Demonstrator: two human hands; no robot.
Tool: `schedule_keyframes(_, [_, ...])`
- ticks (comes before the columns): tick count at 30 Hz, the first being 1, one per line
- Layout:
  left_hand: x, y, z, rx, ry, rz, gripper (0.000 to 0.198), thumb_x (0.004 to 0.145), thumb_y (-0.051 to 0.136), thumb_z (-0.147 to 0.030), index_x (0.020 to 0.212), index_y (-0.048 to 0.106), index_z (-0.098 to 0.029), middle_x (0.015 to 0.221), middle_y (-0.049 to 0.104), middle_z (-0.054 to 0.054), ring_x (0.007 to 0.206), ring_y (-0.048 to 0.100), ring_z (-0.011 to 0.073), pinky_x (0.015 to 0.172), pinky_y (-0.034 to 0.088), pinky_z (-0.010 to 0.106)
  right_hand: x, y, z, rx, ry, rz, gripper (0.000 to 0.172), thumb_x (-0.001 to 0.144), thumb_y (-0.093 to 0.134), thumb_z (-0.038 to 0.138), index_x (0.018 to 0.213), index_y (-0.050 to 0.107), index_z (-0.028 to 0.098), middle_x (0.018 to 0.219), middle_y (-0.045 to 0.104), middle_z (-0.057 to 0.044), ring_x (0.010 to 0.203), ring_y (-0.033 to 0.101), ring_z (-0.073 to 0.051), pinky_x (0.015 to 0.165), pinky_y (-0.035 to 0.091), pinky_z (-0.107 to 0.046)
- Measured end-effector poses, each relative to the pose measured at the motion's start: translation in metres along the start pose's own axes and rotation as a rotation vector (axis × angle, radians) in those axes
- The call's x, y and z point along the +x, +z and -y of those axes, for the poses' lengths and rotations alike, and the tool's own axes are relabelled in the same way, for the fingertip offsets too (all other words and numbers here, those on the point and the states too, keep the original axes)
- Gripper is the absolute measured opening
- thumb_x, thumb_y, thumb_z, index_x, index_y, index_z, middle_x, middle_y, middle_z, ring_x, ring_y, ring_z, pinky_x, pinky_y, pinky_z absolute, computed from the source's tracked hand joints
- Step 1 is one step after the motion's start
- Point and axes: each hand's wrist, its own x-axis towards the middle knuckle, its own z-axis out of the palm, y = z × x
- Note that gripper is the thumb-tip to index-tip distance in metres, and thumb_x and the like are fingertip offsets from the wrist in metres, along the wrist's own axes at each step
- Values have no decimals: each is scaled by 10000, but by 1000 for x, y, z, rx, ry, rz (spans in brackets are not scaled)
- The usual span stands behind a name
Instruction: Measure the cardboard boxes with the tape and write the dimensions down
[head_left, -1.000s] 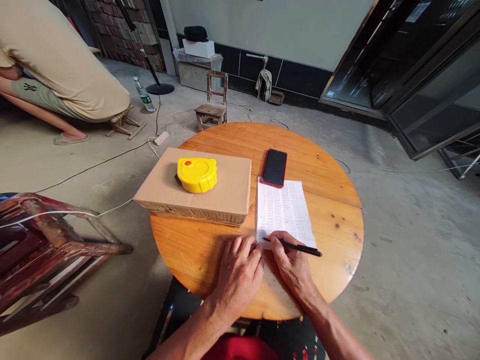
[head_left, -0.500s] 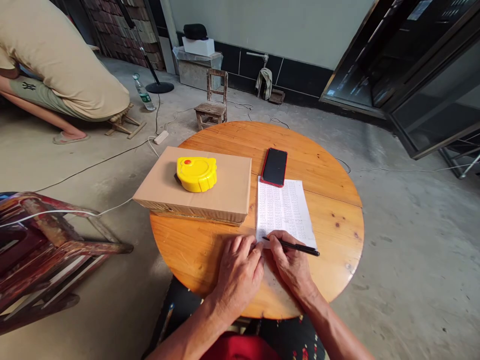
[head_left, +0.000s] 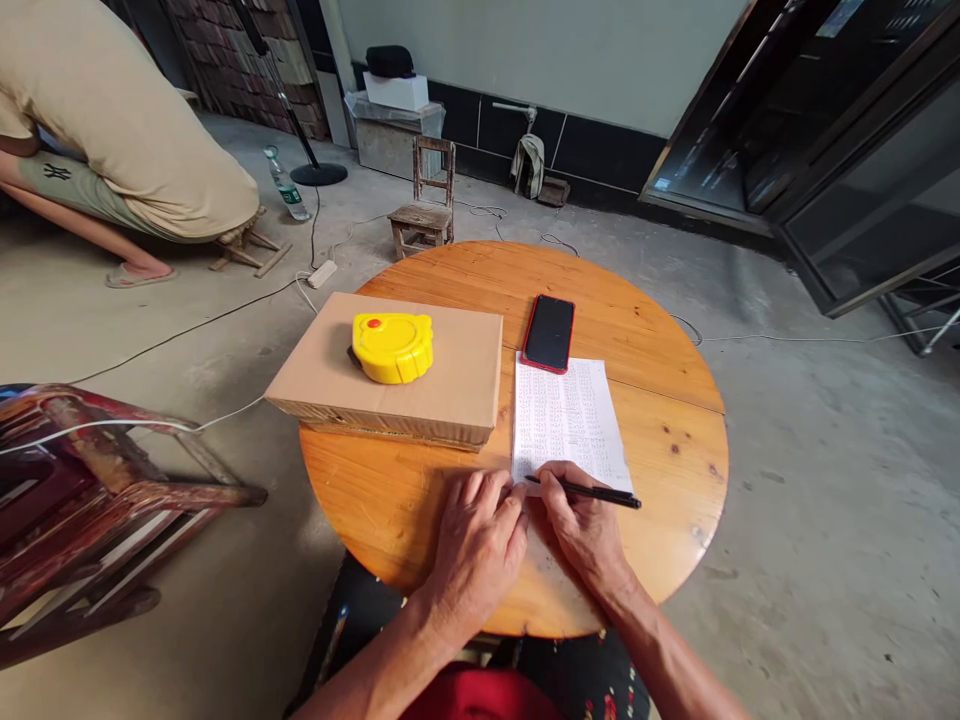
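Note:
My right hand point(head_left: 583, 520) is closed around a black pen point(head_left: 604, 494), its tip at the lower left of a white sheet of paper point(head_left: 566, 420) covered in rows of small marks. My left hand point(head_left: 484, 530) lies on the table at the sheet's lower left corner, palm down, its fingers stretched forward and slightly curled. A black phone in a red case point(head_left: 549, 333) rests over the paper's top edge. To the left, a yellow tape measure point(head_left: 393, 348) with a red button sits on a brown cardboard box point(head_left: 457, 400).
The round wooden table point(head_left: 667, 380) carries all of this. A worn wooden chair point(head_left: 127, 490) stands at the left, a small chair point(head_left: 421, 215) beyond the table. A person point(head_left: 127, 130) sits on a low stool at the far left. Cables and a power strip point(head_left: 322, 275) lie on the floor.
The rear end of the pen has shifted very slightly up and to the right. Both hands and the other things look the same.

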Motion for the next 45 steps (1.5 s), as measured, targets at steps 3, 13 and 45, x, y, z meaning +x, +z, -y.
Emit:
schedule_keyframes(3, [1,0,0,-1,-4,6,257,860,525,-82,1075,636,-169,1095,624,91,1005,537,269,878,480,462,0,1,-1,19,8,-6,212,907,502,282,748,609,193,660,630,-3,597,559,-145,580,447,-246])
schedule_keyframes(13, [0,0,0,9,6,-6,262,851,541,-81,1081,631,-168,1102,621,86,1001,535,264,866,480,440,-3,2,-2,82,52,-43,225,907,512,310,739,607,194,623,584,9,563,508,-137,543,427,-245])
schedule_keyframes(45, [3,-4,-4,43,-38,76,201,881,533,-123,1032,641,-198,1091,626,65,993,528,266,872,469,453,-4,-4,-9,173,142,-68,239,918,497,362,786,600,192,548,455,49,472,398,-116,463,339,-244])
